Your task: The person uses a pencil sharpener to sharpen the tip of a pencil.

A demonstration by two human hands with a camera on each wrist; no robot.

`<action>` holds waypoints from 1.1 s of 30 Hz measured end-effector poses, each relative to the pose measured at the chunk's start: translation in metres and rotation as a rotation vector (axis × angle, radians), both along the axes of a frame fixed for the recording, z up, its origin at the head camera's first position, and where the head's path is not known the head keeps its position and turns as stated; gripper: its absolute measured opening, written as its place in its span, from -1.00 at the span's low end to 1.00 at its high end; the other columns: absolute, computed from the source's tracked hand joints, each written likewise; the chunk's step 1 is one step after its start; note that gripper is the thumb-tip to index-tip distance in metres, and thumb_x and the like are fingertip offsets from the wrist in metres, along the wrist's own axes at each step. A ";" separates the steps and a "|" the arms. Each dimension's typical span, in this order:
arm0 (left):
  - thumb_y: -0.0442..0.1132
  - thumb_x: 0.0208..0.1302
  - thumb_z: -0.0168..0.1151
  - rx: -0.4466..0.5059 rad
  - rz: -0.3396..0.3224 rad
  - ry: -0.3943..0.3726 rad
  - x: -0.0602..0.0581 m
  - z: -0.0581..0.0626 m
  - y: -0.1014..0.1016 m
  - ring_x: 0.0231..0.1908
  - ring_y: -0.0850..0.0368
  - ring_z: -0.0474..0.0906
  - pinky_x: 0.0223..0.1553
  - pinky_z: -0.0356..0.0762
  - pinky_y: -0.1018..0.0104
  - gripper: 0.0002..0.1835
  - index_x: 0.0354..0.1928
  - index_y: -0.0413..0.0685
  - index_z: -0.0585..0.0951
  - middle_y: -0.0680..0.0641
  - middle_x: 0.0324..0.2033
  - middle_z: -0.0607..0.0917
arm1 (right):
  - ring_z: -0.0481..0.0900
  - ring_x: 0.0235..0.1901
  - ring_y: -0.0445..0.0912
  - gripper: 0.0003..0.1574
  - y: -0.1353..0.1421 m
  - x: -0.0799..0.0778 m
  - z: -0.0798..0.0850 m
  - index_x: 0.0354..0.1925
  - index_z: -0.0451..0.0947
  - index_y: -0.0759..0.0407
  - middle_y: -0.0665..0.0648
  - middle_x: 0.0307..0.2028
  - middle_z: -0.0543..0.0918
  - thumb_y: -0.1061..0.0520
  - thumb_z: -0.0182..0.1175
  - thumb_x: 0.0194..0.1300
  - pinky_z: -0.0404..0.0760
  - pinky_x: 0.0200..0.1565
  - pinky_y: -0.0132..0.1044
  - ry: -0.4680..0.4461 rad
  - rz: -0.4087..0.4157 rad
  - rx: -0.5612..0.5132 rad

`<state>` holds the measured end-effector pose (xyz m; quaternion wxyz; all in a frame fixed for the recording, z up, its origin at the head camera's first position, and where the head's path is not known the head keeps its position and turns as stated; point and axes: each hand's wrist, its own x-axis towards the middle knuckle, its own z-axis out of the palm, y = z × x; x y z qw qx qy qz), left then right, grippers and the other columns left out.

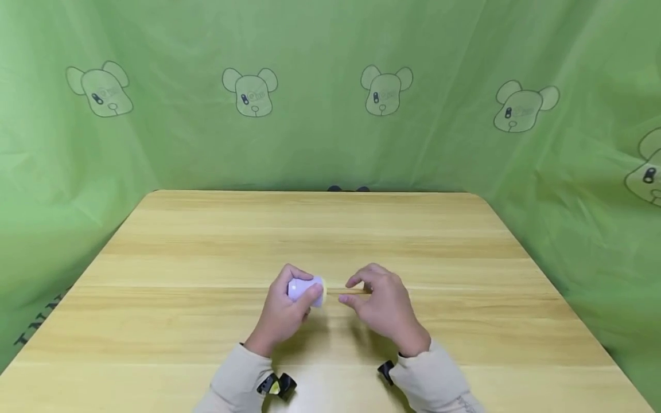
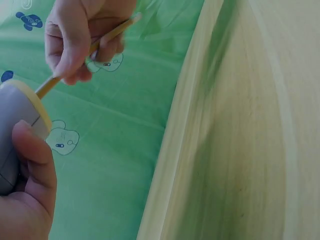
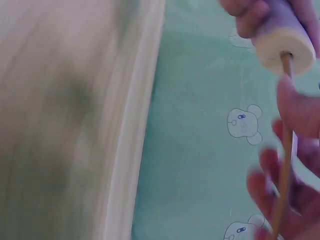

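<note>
My left hand (image 1: pixel 281 314) grips a lavender pencil sharpener (image 1: pixel 300 288), thumb along its side near the cream-coloured end. That end, with a round hole in it, faces my right hand (image 1: pixel 386 303). A thin yellow pencil (image 2: pixel 112 33) sticks out of the hole. In the right wrist view the thumb (image 3: pixel 300 110) of my right hand lies on the pencil close to the sharpener, and the other fingers curl loosely around its length, blurred. Both hands are held above the wooden table. The pencil's inserted end is hidden inside the sharpener.
The light wooden table (image 1: pixel 330 229) extends forward and to both sides of my hands. Green cloth (image 1: pixel 320 143) printed with bear heads hangs behind it and at the sides. Dark camera straps (image 1: pixel 277 385) sit at the wrists over pale sleeves.
</note>
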<state>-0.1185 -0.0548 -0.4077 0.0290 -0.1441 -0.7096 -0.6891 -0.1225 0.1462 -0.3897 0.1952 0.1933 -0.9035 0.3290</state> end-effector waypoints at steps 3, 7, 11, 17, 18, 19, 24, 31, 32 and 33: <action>-0.30 0.32 0.21 0.044 0.020 -0.056 -0.001 0.000 0.000 -0.65 0.10 0.43 -0.72 0.55 0.18 -0.74 -0.08 -0.28 0.38 -0.19 -0.46 0.50 | 0.58 -0.45 -0.06 -0.57 -0.004 -0.001 -0.006 -0.48 0.66 0.15 0.02 -0.45 0.66 0.01 0.65 -0.30 0.39 -0.16 -0.02 0.288 -0.080 -0.004; -0.26 0.36 0.18 0.109 0.037 -0.104 -0.003 0.001 0.000 -0.68 0.12 0.44 -0.72 0.58 0.14 -0.70 -0.07 -0.32 0.35 -0.19 -0.47 0.50 | 0.56 -0.51 -0.03 -0.58 -0.011 0.000 -0.011 -0.55 0.64 0.17 0.05 -0.53 0.61 -0.06 0.58 -0.29 0.27 -0.24 0.00 0.520 -0.116 -0.064; -0.22 0.38 0.16 0.165 0.035 -0.130 -0.005 0.002 0.000 -0.69 0.15 0.42 -0.74 0.55 0.30 -0.67 -0.07 -0.35 0.32 -0.19 -0.44 0.50 | 0.52 -0.58 -0.05 -0.68 -0.019 0.000 -0.014 -0.64 0.65 0.13 0.03 -0.58 0.63 -0.05 0.51 -0.24 0.18 -0.29 0.01 0.671 -0.121 -0.114; -0.21 0.38 0.16 0.172 0.021 -0.163 -0.005 0.001 0.001 -0.65 0.15 0.42 -0.70 0.52 0.39 -0.67 -0.08 -0.31 0.31 -0.21 -0.40 0.49 | 0.51 -0.66 -0.11 -0.71 -0.022 -0.001 -0.017 -0.66 0.66 0.14 0.00 -0.65 0.62 0.03 0.55 -0.34 0.15 -0.34 -0.02 0.714 -0.132 -0.139; -0.21 0.38 0.17 0.165 0.021 -0.165 -0.005 0.001 0.002 -0.65 0.15 0.42 -0.70 0.52 0.39 -0.67 -0.08 -0.30 0.30 -0.21 -0.40 0.49 | 0.52 -0.67 -0.11 -0.69 -0.021 -0.001 -0.018 -0.66 0.66 0.15 0.00 -0.65 0.62 0.04 0.58 -0.36 0.16 -0.35 -0.03 0.700 -0.134 -0.132; -0.22 0.37 0.17 0.158 0.021 -0.164 -0.005 0.000 0.002 -0.65 0.15 0.41 -0.69 0.52 0.39 -0.68 -0.08 -0.30 0.30 -0.21 -0.41 0.49 | 0.52 -0.68 -0.12 -0.67 -0.020 -0.001 -0.018 -0.65 0.65 0.16 0.01 -0.65 0.62 0.05 0.60 -0.39 0.17 -0.37 -0.05 0.680 -0.137 -0.120; -0.28 0.33 0.19 0.116 0.016 -0.140 -0.005 -0.003 0.004 -0.65 0.12 0.41 -0.69 0.48 0.40 -0.70 -0.08 -0.29 0.31 -0.21 -0.41 0.47 | 0.47 -0.73 -0.21 -0.61 -0.014 0.000 -0.016 -0.66 0.64 0.12 -0.03 -0.66 0.61 0.04 0.65 -0.46 0.16 -0.52 -0.27 0.580 -0.170 -0.028; -0.41 0.23 0.26 -0.003 -0.079 0.084 -0.005 -0.012 0.001 -0.50 0.09 0.49 -0.59 0.58 0.34 -0.74 -0.17 -0.22 0.36 -0.26 -0.22 0.47 | 0.36 -0.72 -0.24 -0.73 -0.002 0.006 0.006 -0.67 0.63 -0.06 -0.16 -0.71 0.49 -0.04 0.52 -0.03 0.23 -0.66 -0.35 -0.089 -0.145 0.045; -0.43 0.21 0.27 -0.022 -0.084 0.138 -0.005 -0.014 0.000 -0.47 0.09 0.51 -0.57 0.61 0.33 -0.74 -0.19 -0.22 0.37 -0.26 -0.19 0.47 | 0.35 -0.72 -0.23 -0.72 -0.001 0.006 0.008 -0.66 0.63 -0.07 -0.17 -0.72 0.47 -0.06 0.45 0.07 0.24 -0.68 -0.34 -0.201 -0.140 0.060; -0.44 0.20 0.28 -0.040 -0.084 0.174 -0.005 -0.015 -0.001 -0.46 0.09 0.52 -0.58 0.62 0.33 -0.75 -0.21 -0.21 0.38 -0.26 -0.17 0.48 | 0.34 -0.71 -0.22 -0.71 -0.001 0.007 0.009 -0.64 0.63 -0.09 -0.19 -0.72 0.46 -0.09 0.39 0.14 0.26 -0.69 -0.33 -0.282 -0.137 0.072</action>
